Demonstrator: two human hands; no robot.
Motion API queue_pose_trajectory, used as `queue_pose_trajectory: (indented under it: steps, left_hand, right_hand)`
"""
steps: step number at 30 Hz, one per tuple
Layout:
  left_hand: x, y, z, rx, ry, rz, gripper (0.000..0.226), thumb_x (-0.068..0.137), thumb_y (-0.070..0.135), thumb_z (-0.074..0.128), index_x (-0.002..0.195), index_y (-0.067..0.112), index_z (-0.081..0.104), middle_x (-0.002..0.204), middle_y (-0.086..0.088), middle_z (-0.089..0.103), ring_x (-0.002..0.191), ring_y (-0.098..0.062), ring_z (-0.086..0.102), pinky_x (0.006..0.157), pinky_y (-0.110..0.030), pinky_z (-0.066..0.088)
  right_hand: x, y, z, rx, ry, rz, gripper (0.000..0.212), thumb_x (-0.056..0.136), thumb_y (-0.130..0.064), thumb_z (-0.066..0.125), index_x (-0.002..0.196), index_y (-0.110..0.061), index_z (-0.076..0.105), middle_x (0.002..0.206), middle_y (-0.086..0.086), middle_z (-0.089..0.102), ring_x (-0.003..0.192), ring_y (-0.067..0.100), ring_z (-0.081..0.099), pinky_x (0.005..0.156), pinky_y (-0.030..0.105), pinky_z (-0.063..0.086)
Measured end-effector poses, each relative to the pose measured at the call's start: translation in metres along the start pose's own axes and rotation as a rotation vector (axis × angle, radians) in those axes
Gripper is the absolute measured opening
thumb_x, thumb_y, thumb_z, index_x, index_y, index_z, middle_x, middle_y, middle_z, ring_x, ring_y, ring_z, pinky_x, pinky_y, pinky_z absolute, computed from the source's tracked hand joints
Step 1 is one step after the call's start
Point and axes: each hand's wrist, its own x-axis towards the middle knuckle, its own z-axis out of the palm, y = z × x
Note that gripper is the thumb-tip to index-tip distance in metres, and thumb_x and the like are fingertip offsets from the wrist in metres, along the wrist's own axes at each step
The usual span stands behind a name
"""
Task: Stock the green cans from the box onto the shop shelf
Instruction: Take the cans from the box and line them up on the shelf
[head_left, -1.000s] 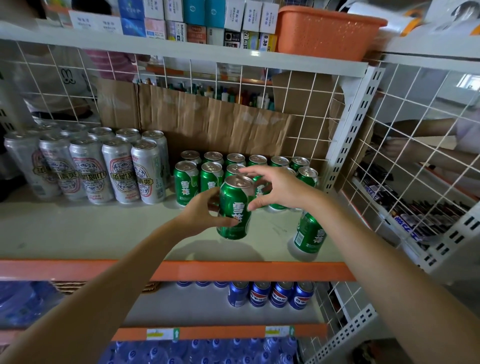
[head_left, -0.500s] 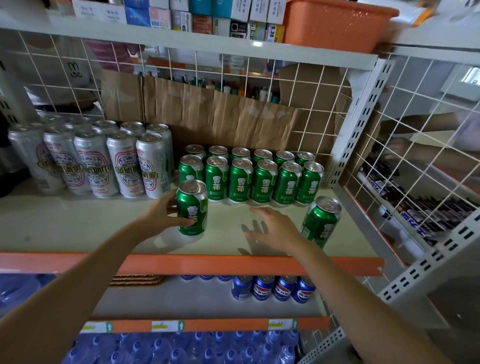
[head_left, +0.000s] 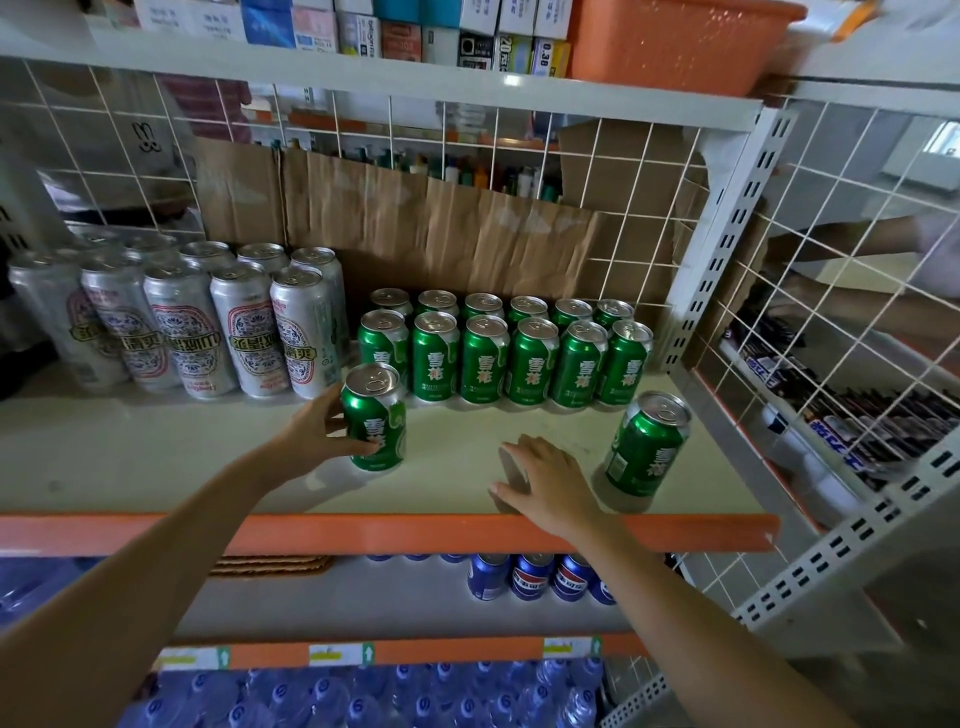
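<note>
My left hand (head_left: 317, 436) holds a can (head_left: 376, 421) standing on the shelf (head_left: 156, 457) just before the green rows (head_left: 509, 358), and my right hand (head_left: 550, 483) lies flat and open near the front edge.

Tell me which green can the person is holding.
The front-left green can, just ahead of the two rows: the left hand grips its side. The lone can at front right stands untouched, the right hand resting on the shelf beside it.

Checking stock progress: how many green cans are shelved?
14: six in the back row, six in the front row, held can in left hand, lone can at right. More may hide.
</note>
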Motion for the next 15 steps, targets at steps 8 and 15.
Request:
queue_pose_trajectory:
  steps: [8, 15]
  left_hand:
    - [0.0, 0.033, -0.009, 0.036, 0.099, 0.08, 0.079, 0.066, -0.008, 0.075, 0.135, 0.01, 0.04, 0.122, -0.002, 0.05, 0.112, -0.017, 0.049, 0.094, -0.035, 0.045]
    - [0.008, 0.044, -0.021, 0.332, 0.055, 0.131, 0.06, 0.066, 0.013, 0.081, 0.12, 0.017, 0.057, 0.113, -0.002, 0.06, 0.112, -0.022, 0.056, 0.097, -0.046, 0.048]
  right_hand:
    - [0.0, 0.002, 0.004, -0.009, 0.016, -0.005, 0.06, 0.091, -0.054, 0.043, 0.142, -0.024, 0.032, 0.148, 0.001, 0.032, 0.138, 0.02, 0.027, 0.113, 0.04, 0.021]
    - [0.0, 0.001, 0.004, -0.001, 0.014, -0.006, 0.061, 0.092, -0.053, 0.043, 0.143, -0.023, 0.032, 0.15, 0.001, 0.03, 0.14, 0.019, 0.023, 0.114, 0.04, 0.019]
